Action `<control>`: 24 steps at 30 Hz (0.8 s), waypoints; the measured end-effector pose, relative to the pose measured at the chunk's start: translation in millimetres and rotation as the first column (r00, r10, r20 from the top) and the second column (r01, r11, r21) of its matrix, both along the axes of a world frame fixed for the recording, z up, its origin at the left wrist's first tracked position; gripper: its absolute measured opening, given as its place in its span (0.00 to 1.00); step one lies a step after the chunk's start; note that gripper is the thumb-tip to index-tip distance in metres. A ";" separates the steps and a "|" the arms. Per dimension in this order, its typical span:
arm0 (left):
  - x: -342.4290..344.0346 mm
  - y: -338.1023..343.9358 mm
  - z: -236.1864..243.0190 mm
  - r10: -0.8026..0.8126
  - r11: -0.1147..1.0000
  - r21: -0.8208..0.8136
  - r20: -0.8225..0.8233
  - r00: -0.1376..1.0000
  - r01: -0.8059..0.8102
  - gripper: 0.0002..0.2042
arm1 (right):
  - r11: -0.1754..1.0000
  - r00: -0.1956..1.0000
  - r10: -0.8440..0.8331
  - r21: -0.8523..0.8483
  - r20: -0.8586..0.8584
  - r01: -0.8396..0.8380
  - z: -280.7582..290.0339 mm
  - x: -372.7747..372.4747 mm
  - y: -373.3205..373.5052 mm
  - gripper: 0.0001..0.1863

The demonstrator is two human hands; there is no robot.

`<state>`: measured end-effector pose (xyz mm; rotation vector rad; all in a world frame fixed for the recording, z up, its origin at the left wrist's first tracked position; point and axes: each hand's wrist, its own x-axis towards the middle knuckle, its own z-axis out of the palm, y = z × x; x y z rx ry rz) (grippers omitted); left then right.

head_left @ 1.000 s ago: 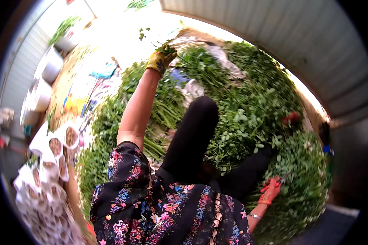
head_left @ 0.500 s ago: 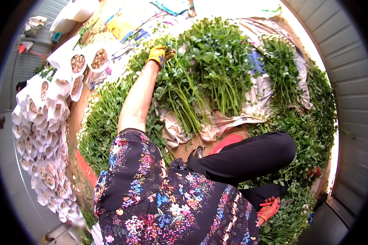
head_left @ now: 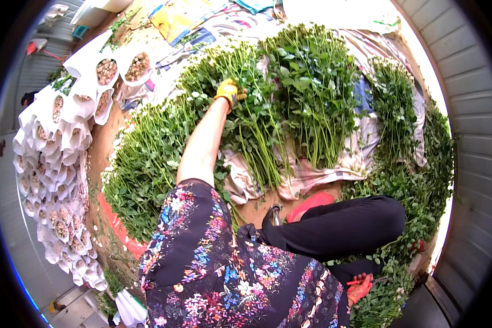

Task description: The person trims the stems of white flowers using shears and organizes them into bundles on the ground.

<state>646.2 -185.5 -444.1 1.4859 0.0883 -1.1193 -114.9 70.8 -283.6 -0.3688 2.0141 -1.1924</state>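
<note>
Left hand in yellow patterned glove is in the leafy top of a loose bundle of green stems with small pale buds; fingers curled, but can't tell if they're pinching a stem or just resting on leaves. Bundle sits under and right of that grip, cut ends toward the body. Second upright-laid green leafy bundle just right of it, on a pale pink crumpled cloth. White paper-wrapped bud bunches well left of the grip. Right hand in red-orange glove, well below and right, looks folded around a slim grey-tipped hand tool. My read: step in hand is sorting stems at the left bundle; next move calls for a light, clean pinch on single stems, buds uncrushed.
</note>
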 end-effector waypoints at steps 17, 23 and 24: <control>-95.8 -97.5 135.4 -0.109 0.886 -0.450 0.044 0.993 0.117 0.11 | 0.985 0.988 -0.157 -0.068 0.014 0.158 -9.5 12.8 -6.7 0.10; -181.3 -214.6 133.4 -0.243 0.889 -0.364 0.137 0.960 0.277 0.04 | 0.964 0.966 -0.257 -0.064 0.026 0.258 -7.6 9.8 -3.1 0.14; -195.3 -230.7 127.4 -0.264 0.892 -0.320 0.209 0.942 0.320 0.06 | 0.959 0.962 -0.272 -0.079 0.023 0.273 -7.4 13.4 -0.4 0.14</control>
